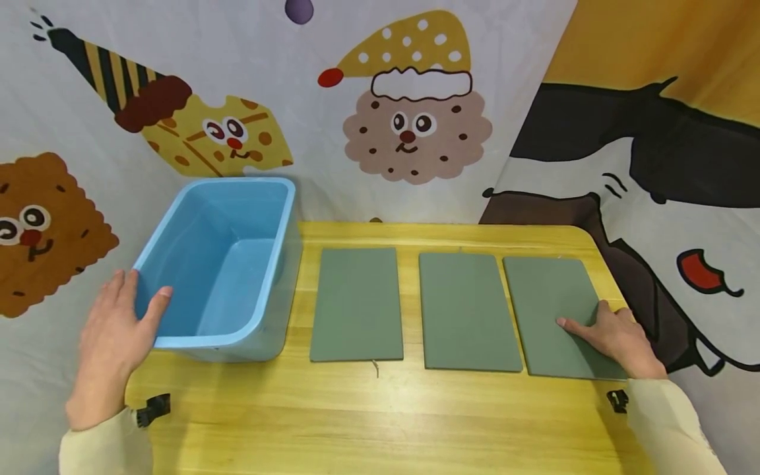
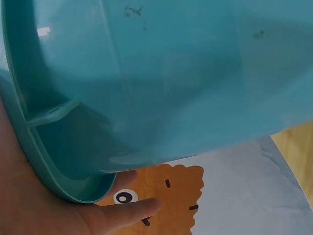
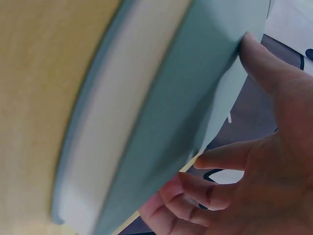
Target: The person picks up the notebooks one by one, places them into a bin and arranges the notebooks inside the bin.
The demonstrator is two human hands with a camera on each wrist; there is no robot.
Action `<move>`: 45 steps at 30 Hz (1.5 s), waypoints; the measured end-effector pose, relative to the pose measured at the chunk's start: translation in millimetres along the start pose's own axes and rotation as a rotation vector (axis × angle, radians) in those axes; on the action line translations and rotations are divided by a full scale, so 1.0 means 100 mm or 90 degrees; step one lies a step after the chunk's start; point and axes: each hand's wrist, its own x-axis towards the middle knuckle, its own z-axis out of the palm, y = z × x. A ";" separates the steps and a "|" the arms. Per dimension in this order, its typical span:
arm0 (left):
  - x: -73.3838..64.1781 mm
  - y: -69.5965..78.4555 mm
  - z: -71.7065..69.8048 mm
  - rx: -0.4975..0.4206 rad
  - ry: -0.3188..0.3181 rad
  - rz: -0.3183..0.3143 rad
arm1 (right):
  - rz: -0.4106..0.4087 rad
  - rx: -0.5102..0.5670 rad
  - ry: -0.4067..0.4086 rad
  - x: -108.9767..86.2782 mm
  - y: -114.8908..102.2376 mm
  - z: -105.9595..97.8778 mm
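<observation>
Three green-covered books lie in a row on the table: a left book (image 1: 357,305), a middle book (image 1: 469,310) and a right book (image 1: 549,310). My right hand (image 1: 623,340) holds the right book by its outer edge. Its thumb presses on the cover (image 3: 195,68), and the curled fingers (image 3: 181,196) meet the side. White page edges (image 3: 132,98) show below that cover. On the left, my left hand (image 1: 115,330) rests over the rim of a blue plastic bin (image 1: 276,264). Its fingers lie fairly straight outside the rim, and the thumb reaches over the bin's inside.
The wooden table (image 1: 368,422) has a rounded far right corner. A cartoon-printed cloth (image 1: 237,39) hangs behind and beside it. Black clips (image 1: 153,409) sit near both sleeves. A short thread (image 1: 376,369) lies below the left book.
</observation>
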 end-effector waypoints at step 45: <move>0.03 0.00 0.00 0.033 0.001 -0.001 | -0.236 0.243 0.010 -0.18 0.39 -0.26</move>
